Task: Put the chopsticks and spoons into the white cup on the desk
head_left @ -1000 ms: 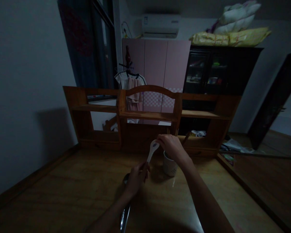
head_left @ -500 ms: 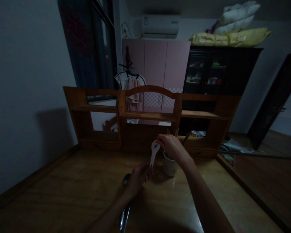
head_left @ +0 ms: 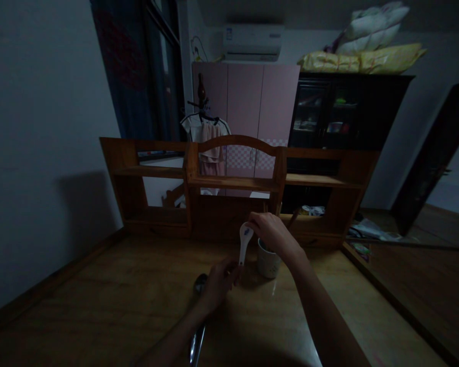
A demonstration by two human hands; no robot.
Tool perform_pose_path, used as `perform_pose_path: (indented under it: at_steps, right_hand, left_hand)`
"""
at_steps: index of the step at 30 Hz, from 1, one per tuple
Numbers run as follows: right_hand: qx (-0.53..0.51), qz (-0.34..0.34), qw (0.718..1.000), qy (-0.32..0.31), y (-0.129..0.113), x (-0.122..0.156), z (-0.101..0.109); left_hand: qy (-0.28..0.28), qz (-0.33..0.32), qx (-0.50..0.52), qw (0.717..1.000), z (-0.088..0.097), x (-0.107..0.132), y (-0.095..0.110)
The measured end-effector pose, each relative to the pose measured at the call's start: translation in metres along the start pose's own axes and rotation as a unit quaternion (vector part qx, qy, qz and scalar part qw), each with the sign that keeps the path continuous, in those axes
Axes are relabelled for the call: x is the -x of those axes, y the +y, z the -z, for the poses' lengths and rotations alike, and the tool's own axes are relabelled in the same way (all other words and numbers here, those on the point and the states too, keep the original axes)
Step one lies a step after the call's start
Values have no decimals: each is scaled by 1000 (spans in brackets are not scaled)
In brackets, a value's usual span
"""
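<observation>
A white soup spoon (head_left: 244, 245) with a small blue mark in its bowl is held upright, bowl at the top. My right hand (head_left: 270, 230) pinches the edge of the bowl from above. Lower down, my left hand (head_left: 221, 281) closes its fingertips on the end of the handle. Just behind my right hand stands a white cup (head_left: 268, 262) with several stick-like utensils rising from it, partly hidden by that hand. Under my left forearm lies a long metal utensil (head_left: 199, 283) with a rounded dark end; its middle is covered.
The wooden table (head_left: 110, 306) runs up to a low wooden shelf unit (head_left: 235, 182) at its back edge. A wall (head_left: 42, 127) borders the left side. Behind are a pink wardrobe (head_left: 245, 102) and a dark cabinet (head_left: 375, 112).
The spoon and my left hand have shifted very slightly; both hands keep their hold on it. The cup and metal utensil stay in place.
</observation>
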State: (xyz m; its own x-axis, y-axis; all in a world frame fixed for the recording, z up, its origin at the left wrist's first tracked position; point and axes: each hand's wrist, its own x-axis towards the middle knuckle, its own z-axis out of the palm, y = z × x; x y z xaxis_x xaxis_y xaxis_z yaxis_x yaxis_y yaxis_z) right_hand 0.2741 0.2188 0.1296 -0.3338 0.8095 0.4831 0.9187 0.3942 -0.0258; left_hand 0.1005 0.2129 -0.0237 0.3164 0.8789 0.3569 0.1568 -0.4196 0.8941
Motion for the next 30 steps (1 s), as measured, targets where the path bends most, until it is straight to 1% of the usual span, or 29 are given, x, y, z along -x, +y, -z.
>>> perform_pose_path:
  at_steps: [5,11,14,19,23,25,27,30]
  right_hand:
    - [-4,-1,1000,-1,0,1,0]
    - [4,-17,1000,-25,-3,1,6]
    - [3,-21,999,-32,-3,0,6]
    - [-58,-6,998,-24,2,0,5]
    - [-124,12,992,-19,4,1,8]
    - [-148,15,989,1,5,2,14]
    - [-171,12,984,42,8,4,24]
    - [-200,2,975,93,20,9,39]
  left_hand:
    - [-5,-13,-2,1000,0,0,-2]
    - [0,8,6,1000,-1,0,-5]
    - [4,8,5,1000,-2,0,-6]
    - [11,-9,-2,1000,-2,0,-7]
    - [2,0,9,1000,-2,-1,-5]
    - [4,5,22,1000,-2,-2,-5]
    - [6,8,33,999,-2,-2,-5]
    - [4,10,49,999,-2,-1,-6]
